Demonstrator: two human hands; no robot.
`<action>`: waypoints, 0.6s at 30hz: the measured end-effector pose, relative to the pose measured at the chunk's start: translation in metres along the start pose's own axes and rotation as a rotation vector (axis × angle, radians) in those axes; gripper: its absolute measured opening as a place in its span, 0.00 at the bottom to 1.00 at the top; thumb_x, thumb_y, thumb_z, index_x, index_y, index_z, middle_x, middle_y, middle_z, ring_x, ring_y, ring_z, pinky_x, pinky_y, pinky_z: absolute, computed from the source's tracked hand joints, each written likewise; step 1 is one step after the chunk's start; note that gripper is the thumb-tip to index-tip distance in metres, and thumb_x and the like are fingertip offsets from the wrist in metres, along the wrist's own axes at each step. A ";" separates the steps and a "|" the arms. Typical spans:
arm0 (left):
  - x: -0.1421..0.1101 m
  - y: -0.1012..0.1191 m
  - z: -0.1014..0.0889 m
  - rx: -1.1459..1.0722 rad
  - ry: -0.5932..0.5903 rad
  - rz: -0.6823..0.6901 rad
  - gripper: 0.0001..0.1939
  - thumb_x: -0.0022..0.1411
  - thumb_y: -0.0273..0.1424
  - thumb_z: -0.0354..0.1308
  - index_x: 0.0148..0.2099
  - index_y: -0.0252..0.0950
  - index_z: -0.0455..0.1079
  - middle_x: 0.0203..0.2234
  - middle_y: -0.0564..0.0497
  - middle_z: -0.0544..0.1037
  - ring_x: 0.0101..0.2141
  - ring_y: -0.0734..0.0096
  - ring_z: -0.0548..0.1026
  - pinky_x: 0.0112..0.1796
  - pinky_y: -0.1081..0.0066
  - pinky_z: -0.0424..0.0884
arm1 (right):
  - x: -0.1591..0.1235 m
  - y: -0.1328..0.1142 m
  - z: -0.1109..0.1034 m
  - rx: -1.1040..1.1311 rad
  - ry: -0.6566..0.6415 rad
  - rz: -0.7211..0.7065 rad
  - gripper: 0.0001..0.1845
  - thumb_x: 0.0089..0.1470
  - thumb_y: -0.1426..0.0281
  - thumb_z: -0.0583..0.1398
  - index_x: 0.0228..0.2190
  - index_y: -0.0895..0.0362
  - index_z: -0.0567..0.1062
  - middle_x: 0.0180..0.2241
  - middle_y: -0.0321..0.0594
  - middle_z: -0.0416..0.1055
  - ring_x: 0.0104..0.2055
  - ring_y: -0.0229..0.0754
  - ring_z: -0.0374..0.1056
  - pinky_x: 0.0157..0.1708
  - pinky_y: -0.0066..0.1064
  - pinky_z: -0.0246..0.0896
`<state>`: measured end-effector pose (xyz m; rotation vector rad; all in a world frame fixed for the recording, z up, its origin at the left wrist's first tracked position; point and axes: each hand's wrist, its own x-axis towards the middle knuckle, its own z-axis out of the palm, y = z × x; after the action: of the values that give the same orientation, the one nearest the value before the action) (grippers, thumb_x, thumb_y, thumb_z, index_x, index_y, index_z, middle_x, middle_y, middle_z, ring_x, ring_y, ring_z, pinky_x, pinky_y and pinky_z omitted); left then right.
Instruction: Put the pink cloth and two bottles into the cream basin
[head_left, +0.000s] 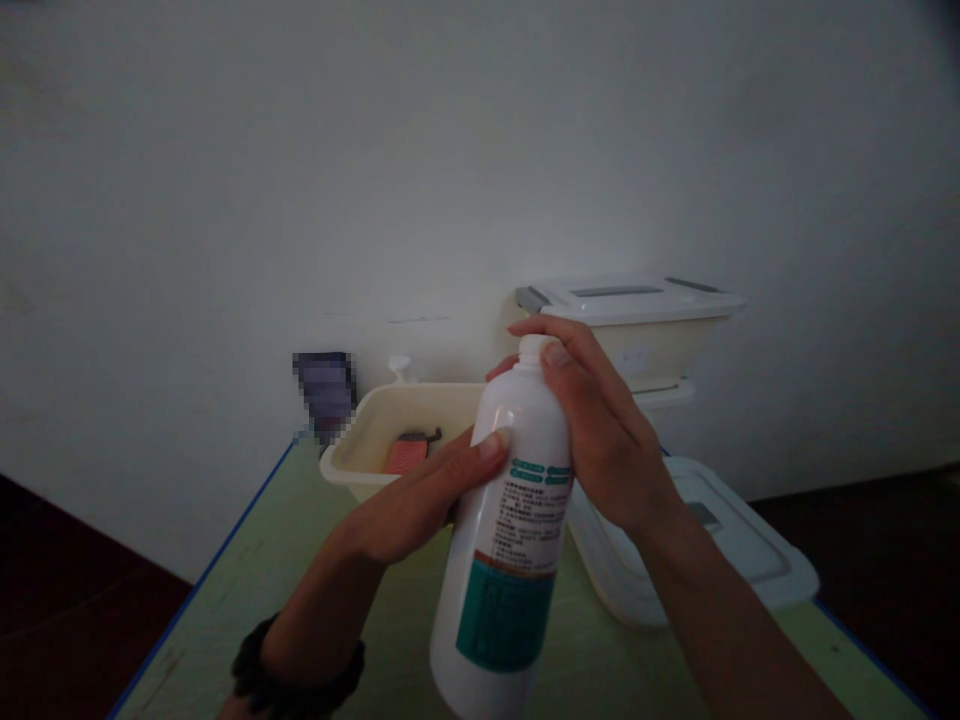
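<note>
White bottle held tilted, nearer than the open basin. Left hand curled round its body; right hand bent close, thumb and fingers at the cap. Grasp done; bottle apparently unopened (cap seated). Lid lies right of the basin.

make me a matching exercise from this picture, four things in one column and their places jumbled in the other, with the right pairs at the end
Things
1. white bottle
2. black band
3. reddish item
4. lidded box

Places
A. inside the open tub
B. near the wall
C. held between the left hand and the right hand
D. around the left wrist

Pairs: 1-C, 2-D, 3-A, 4-B
</note>
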<state>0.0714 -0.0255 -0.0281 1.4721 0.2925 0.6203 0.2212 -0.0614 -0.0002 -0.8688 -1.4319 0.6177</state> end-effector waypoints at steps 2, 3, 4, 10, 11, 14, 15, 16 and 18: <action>0.000 0.000 0.000 -0.009 -0.002 -0.002 0.27 0.62 0.47 0.50 0.54 0.32 0.64 0.42 0.42 0.76 0.48 0.56 0.71 0.49 0.61 0.66 | 0.000 0.000 0.000 0.006 0.001 0.001 0.12 0.62 0.60 0.49 0.44 0.47 0.68 0.32 0.33 0.69 0.28 0.37 0.66 0.23 0.27 0.61; 0.001 0.000 0.000 -0.015 -0.004 -0.001 0.27 0.62 0.47 0.50 0.54 0.32 0.64 0.42 0.42 0.76 0.48 0.56 0.71 0.48 0.61 0.66 | 0.000 0.000 0.000 0.010 0.000 0.004 0.12 0.62 0.60 0.49 0.44 0.47 0.68 0.32 0.33 0.69 0.28 0.37 0.66 0.23 0.27 0.61; 0.001 0.000 0.000 -0.019 -0.007 -0.001 0.27 0.62 0.47 0.49 0.54 0.32 0.63 0.42 0.42 0.76 0.48 0.56 0.71 0.48 0.60 0.66 | 0.000 0.000 0.000 0.013 -0.001 0.006 0.12 0.62 0.60 0.49 0.44 0.47 0.68 0.32 0.34 0.69 0.28 0.37 0.66 0.23 0.27 0.61; 0.002 -0.001 0.000 -0.019 -0.026 0.020 0.28 0.62 0.47 0.49 0.56 0.31 0.62 0.43 0.41 0.76 0.47 0.56 0.72 0.47 0.59 0.67 | 0.000 0.001 0.000 0.021 -0.009 -0.005 0.12 0.62 0.60 0.50 0.44 0.48 0.68 0.31 0.33 0.69 0.27 0.35 0.65 0.21 0.24 0.60; 0.002 -0.002 0.000 -0.020 -0.029 0.023 0.28 0.62 0.47 0.49 0.56 0.31 0.62 0.42 0.41 0.76 0.47 0.56 0.72 0.47 0.59 0.67 | 0.001 0.001 -0.001 0.026 -0.012 -0.004 0.12 0.62 0.60 0.50 0.44 0.48 0.68 0.31 0.32 0.70 0.26 0.34 0.64 0.21 0.24 0.60; 0.001 -0.002 0.000 -0.026 -0.034 0.022 0.27 0.63 0.47 0.49 0.55 0.32 0.63 0.43 0.42 0.76 0.47 0.56 0.72 0.47 0.60 0.67 | 0.001 0.001 -0.001 0.030 -0.013 -0.005 0.12 0.62 0.60 0.50 0.44 0.48 0.68 0.31 0.32 0.70 0.26 0.33 0.64 0.21 0.23 0.59; 0.001 -0.002 0.000 -0.026 -0.028 0.019 0.27 0.62 0.47 0.49 0.54 0.32 0.63 0.43 0.42 0.76 0.47 0.56 0.72 0.47 0.60 0.67 | 0.000 0.001 -0.001 0.026 -0.011 -0.004 0.12 0.62 0.60 0.50 0.44 0.48 0.68 0.31 0.32 0.70 0.26 0.33 0.64 0.21 0.23 0.59; 0.001 -0.002 0.000 -0.023 -0.021 0.014 0.27 0.62 0.47 0.49 0.54 0.32 0.63 0.43 0.42 0.76 0.47 0.56 0.72 0.48 0.60 0.67 | 0.000 0.001 -0.001 0.021 -0.009 -0.005 0.12 0.62 0.60 0.50 0.44 0.48 0.68 0.31 0.32 0.70 0.26 0.33 0.64 0.21 0.23 0.59; 0.001 -0.002 0.000 -0.016 -0.010 0.005 0.27 0.62 0.48 0.50 0.54 0.32 0.64 0.43 0.42 0.76 0.47 0.57 0.71 0.48 0.60 0.66 | 0.000 0.001 -0.001 0.015 -0.004 -0.006 0.12 0.62 0.60 0.50 0.44 0.48 0.68 0.31 0.32 0.70 0.26 0.33 0.63 0.21 0.24 0.58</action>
<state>0.0723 -0.0250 -0.0300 1.4606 0.2757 0.6178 0.2219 -0.0608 -0.0010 -0.8519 -1.4316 0.6254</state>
